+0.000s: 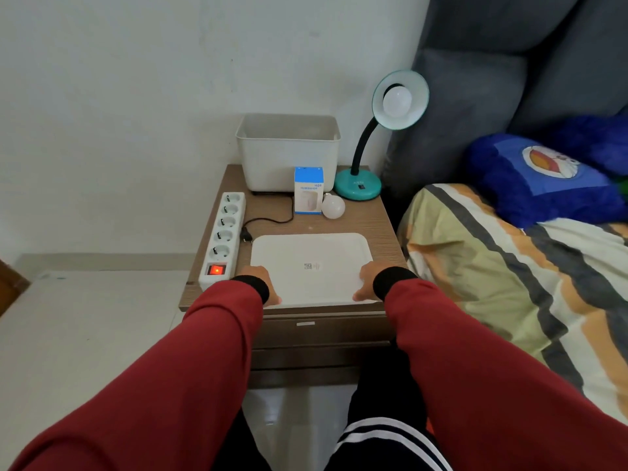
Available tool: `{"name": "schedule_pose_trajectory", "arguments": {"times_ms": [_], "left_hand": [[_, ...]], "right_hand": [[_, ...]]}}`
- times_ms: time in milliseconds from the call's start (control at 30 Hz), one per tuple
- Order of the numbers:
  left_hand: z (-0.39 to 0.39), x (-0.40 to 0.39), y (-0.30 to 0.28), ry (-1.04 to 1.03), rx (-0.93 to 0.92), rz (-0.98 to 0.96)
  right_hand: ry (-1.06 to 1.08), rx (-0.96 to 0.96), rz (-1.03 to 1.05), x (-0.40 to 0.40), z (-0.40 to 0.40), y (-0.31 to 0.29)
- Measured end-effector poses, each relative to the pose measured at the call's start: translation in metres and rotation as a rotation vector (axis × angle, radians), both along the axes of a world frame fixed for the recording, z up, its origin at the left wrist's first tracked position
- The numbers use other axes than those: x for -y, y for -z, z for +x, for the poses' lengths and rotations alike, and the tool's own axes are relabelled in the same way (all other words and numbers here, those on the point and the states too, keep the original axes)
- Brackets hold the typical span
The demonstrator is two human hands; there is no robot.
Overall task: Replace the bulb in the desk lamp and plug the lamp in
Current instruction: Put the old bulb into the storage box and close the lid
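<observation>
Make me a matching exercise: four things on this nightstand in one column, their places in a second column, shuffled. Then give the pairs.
Things
1. loose bulb
2. plug
3. tray
4. lamp

Places
A. back right corner of the nightstand
B. front, under both hands
C. lying beside the blue box, on its right
D. lying unplugged next to the power strip

Pairs: 1-C, 2-D, 3-B, 4-A
</observation>
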State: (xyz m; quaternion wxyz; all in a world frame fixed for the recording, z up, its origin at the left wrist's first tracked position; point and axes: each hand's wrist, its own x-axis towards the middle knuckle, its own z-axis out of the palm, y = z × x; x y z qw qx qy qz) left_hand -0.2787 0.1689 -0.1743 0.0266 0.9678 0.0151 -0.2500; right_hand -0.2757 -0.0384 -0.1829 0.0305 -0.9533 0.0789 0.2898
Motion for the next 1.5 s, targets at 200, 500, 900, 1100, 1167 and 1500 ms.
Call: {"name": "schedule_pose_trajectory", "arguments": {"times_ms": [200,500,900,1100,1167,1500], "left_hand": [[0.026,0.003,-0.014,0.066,0.049,0.059],[0.112,0.011,-0.052,0.113,0.175,0.121],[0.215,0.000,-0.049,0.028,0.182,0.090],[0.232,-0.005,-0.037,0.026,0.158,0.105],[0.234,-0.006,-0.033,0.010,0.146,0.088],[0.228,-0.001,-0.060,0.042,0.152,0.083]], "right_hand": [[0.022,0.072,0.012,-0.007,0.026,-0.019],[0.012,0.264,0.079,-0.005,0.103,-0.042],[0.371,0.474,0.657,-0.010,0.179,-0.010],[0.451,0.507,0.701,-0.018,0.189,0.021],[0.449,0.493,0.668,-0.018,0.190,0.023],[0.497,0.618,0.660,-0.010,0.170,-0.018]]}}
